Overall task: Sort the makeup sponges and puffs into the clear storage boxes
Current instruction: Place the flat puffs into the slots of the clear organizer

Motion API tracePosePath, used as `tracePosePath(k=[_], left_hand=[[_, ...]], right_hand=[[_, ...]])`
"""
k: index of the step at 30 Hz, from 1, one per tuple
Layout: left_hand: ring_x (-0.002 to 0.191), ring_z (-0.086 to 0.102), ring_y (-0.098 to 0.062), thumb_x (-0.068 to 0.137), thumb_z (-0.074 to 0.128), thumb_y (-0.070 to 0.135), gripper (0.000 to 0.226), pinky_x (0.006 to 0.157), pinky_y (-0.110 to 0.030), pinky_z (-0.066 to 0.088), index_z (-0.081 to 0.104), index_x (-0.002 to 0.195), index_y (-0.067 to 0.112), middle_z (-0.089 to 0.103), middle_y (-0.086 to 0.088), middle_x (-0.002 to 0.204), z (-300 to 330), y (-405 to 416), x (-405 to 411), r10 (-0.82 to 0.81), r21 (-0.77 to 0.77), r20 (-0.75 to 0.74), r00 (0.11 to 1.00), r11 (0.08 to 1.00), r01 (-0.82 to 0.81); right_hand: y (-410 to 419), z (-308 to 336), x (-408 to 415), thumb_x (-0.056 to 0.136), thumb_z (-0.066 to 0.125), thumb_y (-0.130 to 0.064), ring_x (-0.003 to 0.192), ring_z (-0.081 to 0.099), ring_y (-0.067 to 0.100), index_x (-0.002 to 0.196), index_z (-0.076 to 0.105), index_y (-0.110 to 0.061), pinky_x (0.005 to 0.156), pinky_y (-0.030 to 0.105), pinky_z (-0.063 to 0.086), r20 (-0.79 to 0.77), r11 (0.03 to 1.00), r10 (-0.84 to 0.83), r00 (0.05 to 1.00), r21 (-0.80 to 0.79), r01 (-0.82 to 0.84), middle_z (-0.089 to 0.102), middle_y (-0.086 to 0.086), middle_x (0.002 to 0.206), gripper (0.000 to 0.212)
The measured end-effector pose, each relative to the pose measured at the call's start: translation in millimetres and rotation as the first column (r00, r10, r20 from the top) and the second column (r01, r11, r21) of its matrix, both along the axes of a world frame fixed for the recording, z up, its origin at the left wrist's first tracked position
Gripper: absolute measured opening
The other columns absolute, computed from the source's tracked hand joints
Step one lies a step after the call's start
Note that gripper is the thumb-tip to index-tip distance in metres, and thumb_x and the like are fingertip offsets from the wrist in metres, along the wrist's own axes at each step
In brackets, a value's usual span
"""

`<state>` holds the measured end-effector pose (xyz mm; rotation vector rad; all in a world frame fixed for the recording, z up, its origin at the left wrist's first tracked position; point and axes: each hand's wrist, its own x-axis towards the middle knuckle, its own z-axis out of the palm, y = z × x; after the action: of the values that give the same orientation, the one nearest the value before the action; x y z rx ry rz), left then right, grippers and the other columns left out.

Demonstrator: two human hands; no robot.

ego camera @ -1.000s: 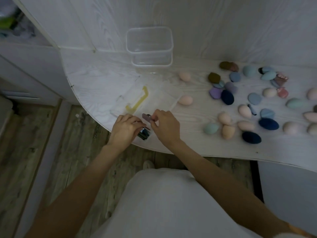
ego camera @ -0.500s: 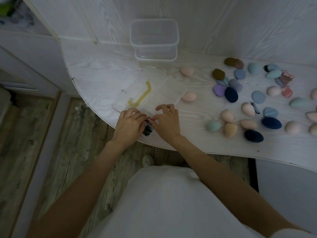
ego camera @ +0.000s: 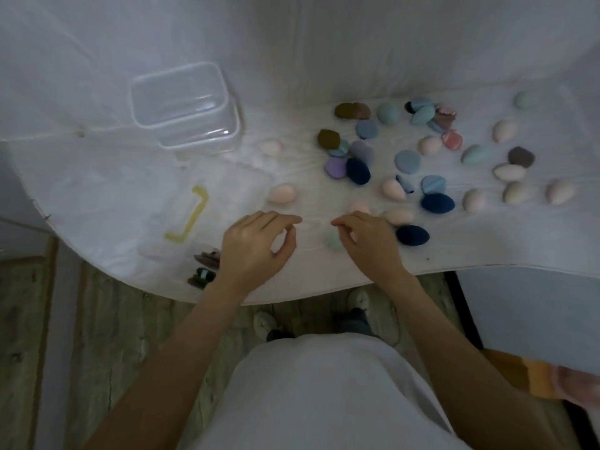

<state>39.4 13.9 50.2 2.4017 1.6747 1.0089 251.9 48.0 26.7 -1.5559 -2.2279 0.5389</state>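
Barely anything is sorted, as far as the head view shows: the two stacked clear storage boxes [ego camera: 186, 105] at about ten o'clock on the tabletop [ego camera: 97, 177] look empty, and their lid with the yellow handle [ego camera: 191, 216] lies flat off them at nine o'clock from the hands. All the sponges and puffs [ego camera: 422, 164] lie loose, spread from twelve to three o'clock, with two pink sponges [ego camera: 281, 193] apart nearer the boxes. The left hand [ego camera: 253, 245] hovers with fingers loosely curled, grasping nothing. The right hand [ego camera: 367, 241] is likewise loosely curled and appears empty, a pale mint sponge [ego camera: 332, 241] just beside it. A few small dark items [ego camera: 204, 271] sit at the tabletop's edge by the left wrist. I judge the whole sort remains to be done.
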Motion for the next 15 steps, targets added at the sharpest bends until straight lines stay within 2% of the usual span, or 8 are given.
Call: tracePosePath(k=[3,6,8,10,12,15], left_hand=[[0.071,0.062,-0.012,0.085,0.06,0.016,0.015,0.064,-0.019,0.044,0.072,0.093,0.016,0.07,0.003,0.081,6,33,70,-0.046,0.018,0.012,0.999,0.999,0.046],[0.073,0.063,-0.014,0.085,0.052,0.026,0.022,0.062,-0.021,0.045,0.071,0.093,0.019,0.07,0.003,0.083,-7,70,142,-0.119,-0.15,-0.038,0.992,0.982,0.113],[0.076,0.064,-0.017,0.083,0.048,0.032,0.028,0.062,-0.024,0.048,0.07,0.095,0.019,0.07,0.001,0.086,-20,97,188,-0.165,-0.273,-0.079,0.983,0.952,0.138],[0.088,0.063,-0.023,0.084,0.052,0.033,0.03,0.074,-0.03,0.048,0.068,0.105,0.018,0.069,-0.003,0.099,-37,122,229,-0.233,-0.418,-0.139,0.963,0.895,0.156],[0.102,0.056,-0.025,0.087,0.055,0.035,0.034,0.086,-0.035,0.042,0.062,0.115,0.018,0.064,-0.005,0.113,-49,141,260,-0.275,-0.521,-0.185,0.944,0.842,0.143],[0.109,0.052,-0.025,0.087,0.059,0.037,0.037,0.093,-0.036,0.037,0.059,0.119,0.017,0.058,-0.005,0.122,-62,155,296,-0.211,-0.563,-0.083,0.974,0.816,0.129]], right_hand=[[8,1,81,0.092,0.055,-0.016,0.081,0.061,0.017,0.105,0.067,-0.017,0.071,0.021,0.038,0.088,0.986,-0.147,0.985,-0.07,0.153,0.068,0.002,0.093,0.018],[19,-5,156,0.093,0.052,-0.017,0.086,0.061,0.02,0.11,0.065,-0.018,0.073,0.021,0.035,0.113,0.937,-0.311,0.944,-0.129,0.324,0.068,0.005,0.096,0.022],[32,-10,202,0.092,0.053,-0.015,0.086,0.062,0.024,0.108,0.067,-0.016,0.072,0.023,0.037,0.118,0.917,-0.376,0.919,-0.096,0.388,0.068,0.008,0.094,0.021],[50,-13,244,0.092,0.053,-0.014,0.09,0.06,0.025,0.109,0.066,-0.015,0.074,0.027,0.041,0.13,0.901,-0.406,0.904,-0.105,0.42,0.066,0.008,0.099,0.022],[71,-17,276,0.091,0.053,-0.015,0.1,0.056,0.025,0.111,0.065,-0.015,0.081,0.031,0.043,0.124,0.893,-0.421,0.898,-0.117,0.435,0.062,0.008,0.11,0.023],[111,-25,319,0.089,0.055,-0.011,0.105,0.054,0.032,0.111,0.064,-0.009,0.087,0.037,0.043,0.104,0.885,-0.446,0.889,-0.094,0.455,0.06,0.015,0.114,0.024]])
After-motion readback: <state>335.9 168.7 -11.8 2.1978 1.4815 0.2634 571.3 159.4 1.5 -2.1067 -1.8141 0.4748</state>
